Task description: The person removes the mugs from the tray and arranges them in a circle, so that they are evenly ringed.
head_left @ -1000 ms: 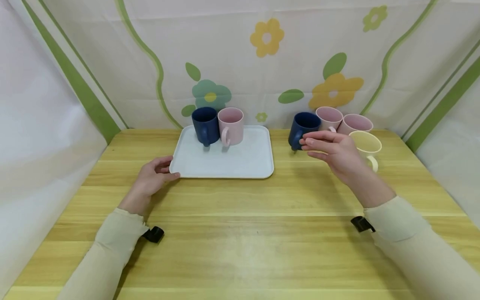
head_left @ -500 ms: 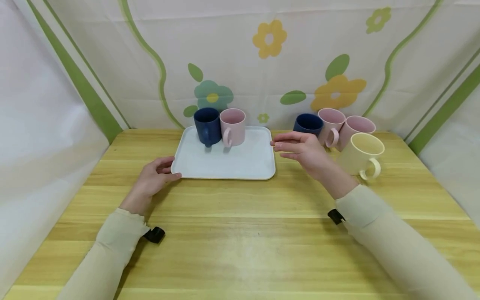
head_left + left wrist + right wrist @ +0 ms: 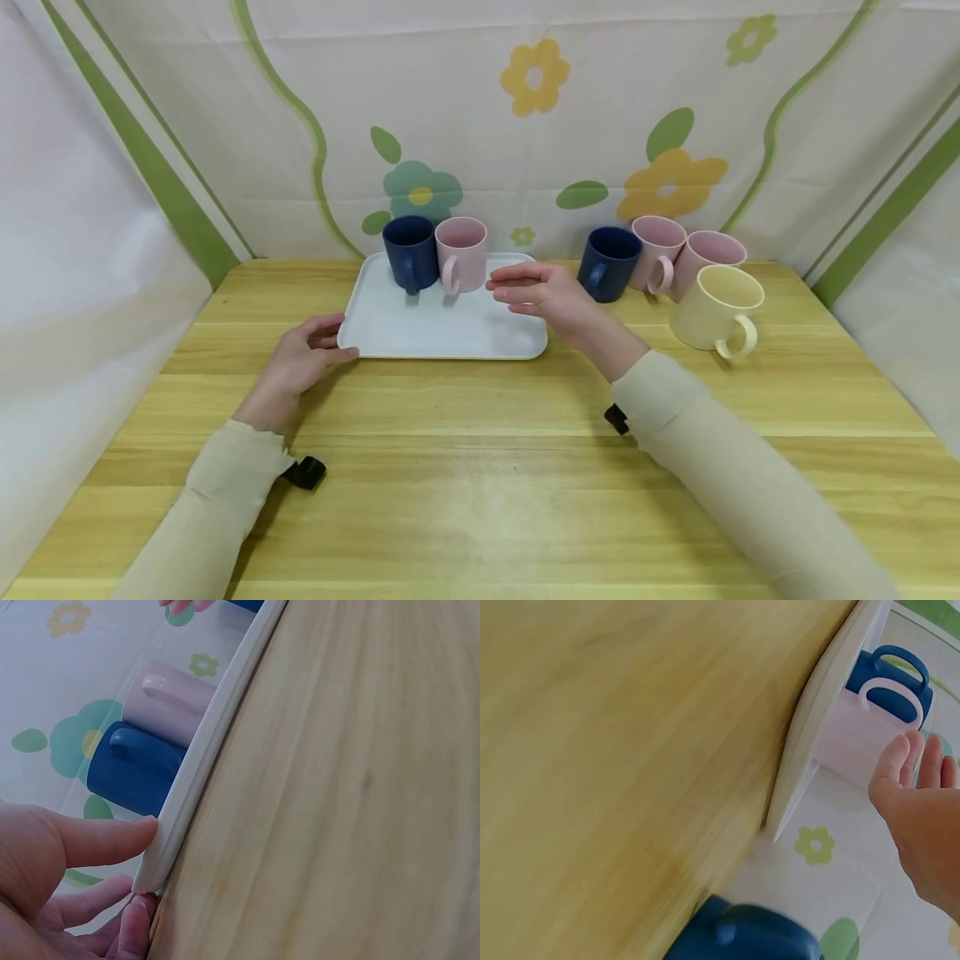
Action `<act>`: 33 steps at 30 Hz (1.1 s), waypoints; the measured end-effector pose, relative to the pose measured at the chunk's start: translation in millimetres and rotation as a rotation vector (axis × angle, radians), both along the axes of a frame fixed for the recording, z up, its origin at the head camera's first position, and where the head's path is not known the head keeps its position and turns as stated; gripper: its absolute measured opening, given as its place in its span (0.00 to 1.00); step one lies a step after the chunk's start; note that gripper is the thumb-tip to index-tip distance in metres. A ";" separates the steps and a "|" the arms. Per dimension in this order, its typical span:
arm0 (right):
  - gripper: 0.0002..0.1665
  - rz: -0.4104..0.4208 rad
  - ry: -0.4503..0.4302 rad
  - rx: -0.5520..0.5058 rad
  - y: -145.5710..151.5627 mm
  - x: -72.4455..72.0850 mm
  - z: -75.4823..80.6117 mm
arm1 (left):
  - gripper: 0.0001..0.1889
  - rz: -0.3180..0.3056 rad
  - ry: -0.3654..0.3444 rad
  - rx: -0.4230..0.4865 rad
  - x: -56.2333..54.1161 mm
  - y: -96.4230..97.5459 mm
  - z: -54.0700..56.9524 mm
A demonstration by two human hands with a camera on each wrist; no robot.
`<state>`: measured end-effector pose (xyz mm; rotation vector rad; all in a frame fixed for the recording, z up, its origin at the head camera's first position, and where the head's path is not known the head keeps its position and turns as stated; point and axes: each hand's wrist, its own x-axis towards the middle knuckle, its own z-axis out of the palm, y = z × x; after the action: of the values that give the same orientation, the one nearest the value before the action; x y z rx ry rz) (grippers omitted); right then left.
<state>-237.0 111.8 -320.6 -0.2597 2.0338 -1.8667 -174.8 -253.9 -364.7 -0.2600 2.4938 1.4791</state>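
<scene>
My left hand [image 3: 298,360] holds the left front corner of a white tray [image 3: 427,330], thumb on the rim and fingers at the outer side, as the left wrist view shows. On the tray's back part stand a dark blue mug [image 3: 405,250] and a pink mug [image 3: 469,262], side by side, handles facing front. Over the tray's right part hovers my right hand [image 3: 558,302], holding nothing, fingers extended toward the pink mug. The right wrist view shows its fingertips near the pink mug's handle [image 3: 892,694]; whether they touch cannot be told.
Right of the tray a second dark blue mug [image 3: 611,265], two more pink mugs [image 3: 651,250] and a cream-yellow mug [image 3: 705,317] stand grouped on the wooden table [image 3: 480,483]. A white curtain [image 3: 465,108] with printed flowers rises behind.
My right hand has moved left, from in front of the right-hand mugs to over the tray. The left hand stays at the tray corner, and the mugs stand where they were.
</scene>
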 end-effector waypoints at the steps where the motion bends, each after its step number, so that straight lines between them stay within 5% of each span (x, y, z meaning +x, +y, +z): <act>1: 0.25 0.002 -0.002 -0.001 -3.9 -0.8 0.3 | 0.40 -0.002 0.001 -0.004 -0.1 -0.2 -0.1; 14: 0.25 0.003 -0.050 0.052 -31.6 -22.3 -5.6 | 0.40 -0.012 0.000 0.007 -2.2 1.2 0.6; 33: 0.25 -0.017 -0.213 -0.056 -52.2 -42.2 -16.9 | 0.40 -0.016 0.008 -0.015 -1.6 -1.9 -0.6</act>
<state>-279.2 59.6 -337.5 -0.0549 1.8489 -1.8765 -176.4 -255.8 -365.3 -0.2369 2.5085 1.4590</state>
